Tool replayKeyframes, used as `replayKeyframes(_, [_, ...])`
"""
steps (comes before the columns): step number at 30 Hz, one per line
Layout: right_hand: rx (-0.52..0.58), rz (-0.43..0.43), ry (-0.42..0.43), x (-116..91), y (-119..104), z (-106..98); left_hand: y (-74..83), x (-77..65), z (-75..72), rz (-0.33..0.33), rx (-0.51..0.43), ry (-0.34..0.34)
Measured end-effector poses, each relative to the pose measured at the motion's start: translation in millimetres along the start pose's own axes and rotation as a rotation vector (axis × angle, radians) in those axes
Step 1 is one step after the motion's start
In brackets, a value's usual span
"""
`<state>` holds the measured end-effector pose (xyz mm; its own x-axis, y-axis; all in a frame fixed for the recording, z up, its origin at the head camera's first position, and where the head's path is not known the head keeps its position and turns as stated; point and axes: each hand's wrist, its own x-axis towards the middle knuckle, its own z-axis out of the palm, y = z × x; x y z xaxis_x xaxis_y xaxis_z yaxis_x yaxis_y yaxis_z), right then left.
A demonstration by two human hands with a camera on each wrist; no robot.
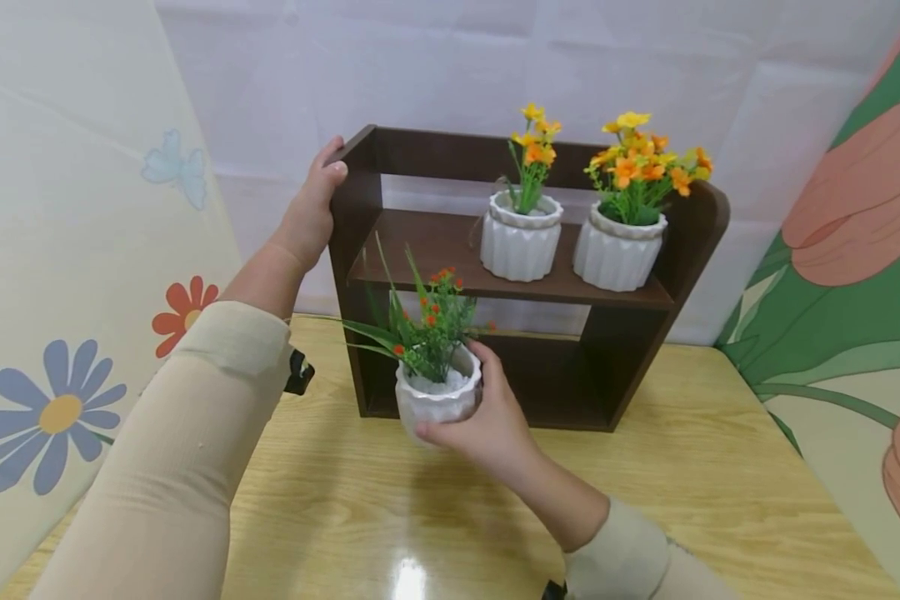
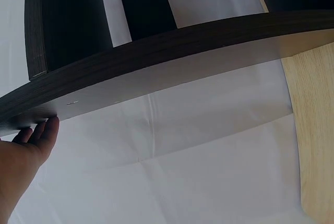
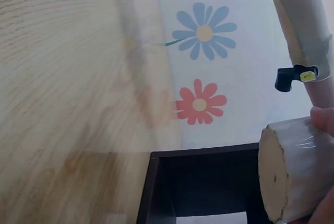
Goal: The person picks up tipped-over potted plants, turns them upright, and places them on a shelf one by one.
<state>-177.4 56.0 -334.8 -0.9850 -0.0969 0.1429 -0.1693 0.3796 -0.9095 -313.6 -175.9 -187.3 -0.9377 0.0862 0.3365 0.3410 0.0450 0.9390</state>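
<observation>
My right hand point(image 1: 495, 421) grips a white ribbed flowerpot point(image 1: 437, 405) with grassy leaves and small red-orange flowers point(image 1: 438, 321). It hangs above the table, before the shelf's lower left; the right wrist view shows its pale underside point(image 3: 273, 177). Thumb in front, fingers round the far side. At the upper left of the dark brown two-tier shelf point(image 1: 525, 292), my left hand point(image 1: 311, 208) rests against the side panel, and its fingers point(image 2: 48, 132) touch the outer face. Two white pots with yellow-orange flowers, one left point(image 1: 521, 237) and one right point(image 1: 618, 250), stand upright on the upper tier.
The shelf stands on a wood-grain table point(image 1: 375, 517) near a white cloth backdrop point(image 1: 450, 67). Flower-printed panels flank it, one on the left point(image 1: 15, 275) and one on the right point(image 1: 832, 333). The shelf's lower tier point(image 1: 547, 375) shows bare boards.
</observation>
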Motion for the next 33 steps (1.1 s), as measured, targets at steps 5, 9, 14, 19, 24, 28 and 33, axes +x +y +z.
replayKeyframes(5, [0.002,-0.012,0.001,1,-10,-1,1.2,-1.4,1.2,0.008,-0.007,0.003])
replayKeyframes(9, [-0.006,-0.033,0.008,4,-17,-2,1.7,-2.8,0.9,0.008,-0.016,-0.012])
replayKeyframes(14, [-0.025,-0.04,0.005,8,-28,-5,0.9,-4.0,-0.6,0.023,-0.002,-0.033])
replayKeyframes(19, [-0.023,-0.031,-0.006,13,-42,-9,-1.3,-2.5,-0.3,0.05,-0.029,-0.031])
replayKeyframes(24, [0.0,-0.035,-0.018,18,-55,-13,0.3,0.1,2.5,0.078,-0.146,-0.034])
replayKeyframes(28, [0.012,-0.04,-0.018,22,-63,-16,4.1,0.2,5.1,0.071,-0.204,-0.014])
replayKeyframes(33, [0.016,-0.064,-0.012,24,-72,-18,-29.9,47.3,-19.5,0.018,-0.323,-0.031])
